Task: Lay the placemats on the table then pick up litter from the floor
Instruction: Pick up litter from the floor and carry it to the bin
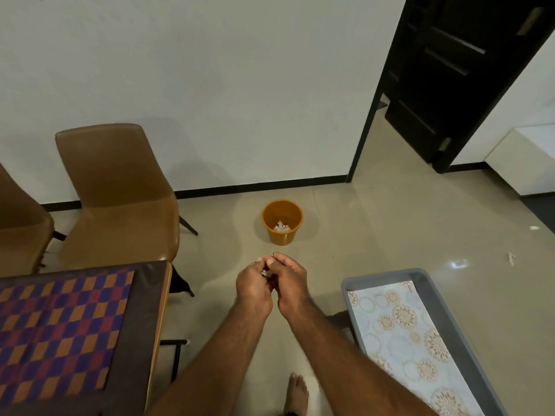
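Head view looks down on both hands held together over the tiled floor (375, 235), the left hand (253, 288) and the right hand (289, 283) touching at the fingers and pinched around a small scrap of pale litter (265, 272) that shows only as a speck between them; how much they hold cannot be told. Just beyond the hands, near the wall's dark skirting, stands an orange bin (282, 232) with white crumpled paper (281, 227) lying in its bottom. More litter lies well apart on the floor toward the right edge: a small white piece (510, 257) and another pale fleck (534, 227) farther off, though that one may be a glint on the tile. At the lower left is the counter (157, 298), and a checkered placemat (60, 328) in purple, red and orange lies flat on it, close to the counter's near right corner. Two brown chairs stand behind the counter, the nearer chair (120, 190) beside its far right corner. At the lower right a grey tray (432, 276) holds a pale blue floral placemat (411, 340) lying flat inside it. A bare foot (297, 391) rests on the floor between the forearms
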`<state>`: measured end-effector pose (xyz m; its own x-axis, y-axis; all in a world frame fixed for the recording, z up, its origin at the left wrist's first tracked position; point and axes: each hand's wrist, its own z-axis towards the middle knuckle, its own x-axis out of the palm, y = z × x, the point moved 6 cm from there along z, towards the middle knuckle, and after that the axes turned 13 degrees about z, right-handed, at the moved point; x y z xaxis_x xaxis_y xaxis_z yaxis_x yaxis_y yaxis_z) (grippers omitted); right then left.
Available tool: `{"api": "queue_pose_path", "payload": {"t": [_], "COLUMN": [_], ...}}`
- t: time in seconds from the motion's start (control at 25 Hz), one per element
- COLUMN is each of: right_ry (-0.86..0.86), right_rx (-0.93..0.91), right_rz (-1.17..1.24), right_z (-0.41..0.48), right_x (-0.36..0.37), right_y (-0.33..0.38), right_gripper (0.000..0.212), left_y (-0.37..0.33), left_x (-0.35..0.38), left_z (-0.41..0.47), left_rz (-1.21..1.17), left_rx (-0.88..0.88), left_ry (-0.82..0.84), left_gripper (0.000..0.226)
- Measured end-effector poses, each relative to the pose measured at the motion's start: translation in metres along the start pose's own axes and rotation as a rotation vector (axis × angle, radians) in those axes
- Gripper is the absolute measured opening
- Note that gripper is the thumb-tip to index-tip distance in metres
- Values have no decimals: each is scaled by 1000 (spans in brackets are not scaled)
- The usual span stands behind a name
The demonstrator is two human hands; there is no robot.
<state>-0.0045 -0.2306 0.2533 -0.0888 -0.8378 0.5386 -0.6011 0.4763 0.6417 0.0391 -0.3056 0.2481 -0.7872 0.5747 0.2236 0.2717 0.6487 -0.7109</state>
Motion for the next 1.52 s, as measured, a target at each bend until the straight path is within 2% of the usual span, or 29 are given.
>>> {"api": "queue_pose_path", "payload": {"t": [0.08,0.36,0.48,0.72,0.96,1.12,1.24,1.52], "right_ry": [-2,0,-26,-120,-144,-151,-181,-177], "right_rx": [1,9,26,65,74,72,76,76], "right_rz": [-37,-80,-84,-80,-135,-187,-237,-493], "right_z": [44,176,240,358,468,549,603,723], "right_x": [13,54,68,68,37,1,-24,-68], "right_y": [15,48,46,23,-13,-53,-82,-143], "right_gripper": [29,20,15,24,23,27,22,22], "left_y": [-17,-62,-72,-77,-40,5,36,100], "left_x": [25,84,101,125,143,145,144,144], "left_z": [34,158,222,333,440,522,579,707], "left_rz": [-18,-33,-27,31,55,41,48,276], "left_rx": [-7,-38,-74,-138,-183,-214,-242,-242], "left_ry": [14,11,7,-20,-32,-52,-84,-76], "left_gripper": [30,29,27,24,26,24,21,28]}}
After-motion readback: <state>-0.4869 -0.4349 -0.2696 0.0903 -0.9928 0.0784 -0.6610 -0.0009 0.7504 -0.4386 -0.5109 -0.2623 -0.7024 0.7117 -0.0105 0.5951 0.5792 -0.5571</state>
